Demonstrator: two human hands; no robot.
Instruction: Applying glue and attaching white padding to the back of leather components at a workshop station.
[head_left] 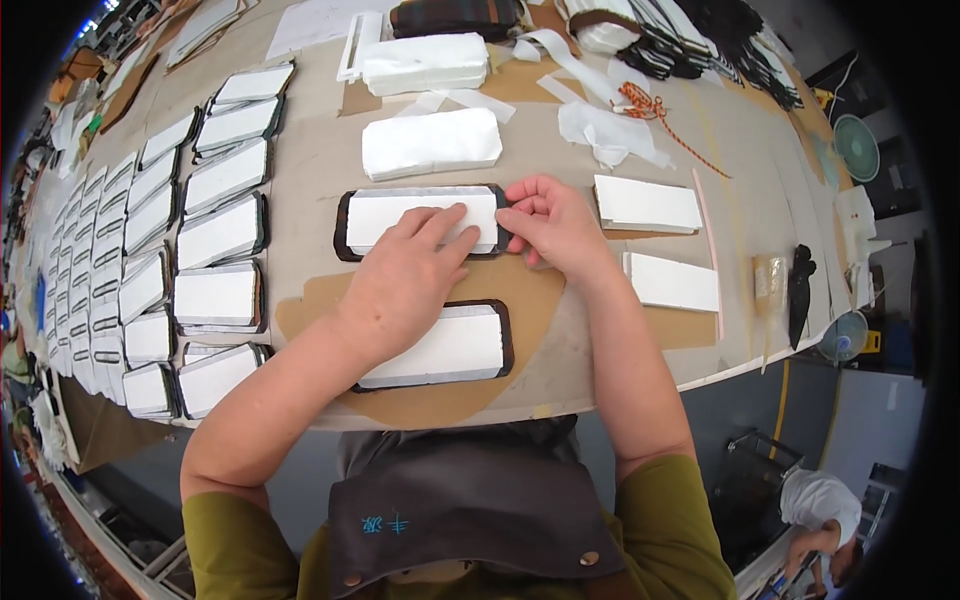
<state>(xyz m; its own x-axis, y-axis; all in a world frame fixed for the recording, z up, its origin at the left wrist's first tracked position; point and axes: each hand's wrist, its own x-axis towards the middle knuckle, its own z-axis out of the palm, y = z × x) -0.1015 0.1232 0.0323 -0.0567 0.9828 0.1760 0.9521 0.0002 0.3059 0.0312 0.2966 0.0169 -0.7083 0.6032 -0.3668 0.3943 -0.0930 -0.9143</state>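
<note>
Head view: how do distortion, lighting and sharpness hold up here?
Head view: the table bows along its front edge, corners black; head view: light fairly even there, the white block beyond the hands showing little surface detail; head view: left hand, right hand and black-edged panel reasonably sharp.

Left forearm [300, 375]: bare, slanting up and rightward from an elbow bent well out to the side
Left wrist [358, 335]: nearly in line with the forearm
Left hand [405, 265]: back upward, fingers [440, 222] loosely spread, pointing up and right
Right forearm [637, 370]: bare, steeper, leaning leftward toward its top
Right hand [552, 222]: turned inward, thumb stretched left, fingers curled; whether the tips meet is unclear
Spacing: left fingertips near the right thumb, apart from it
</note>
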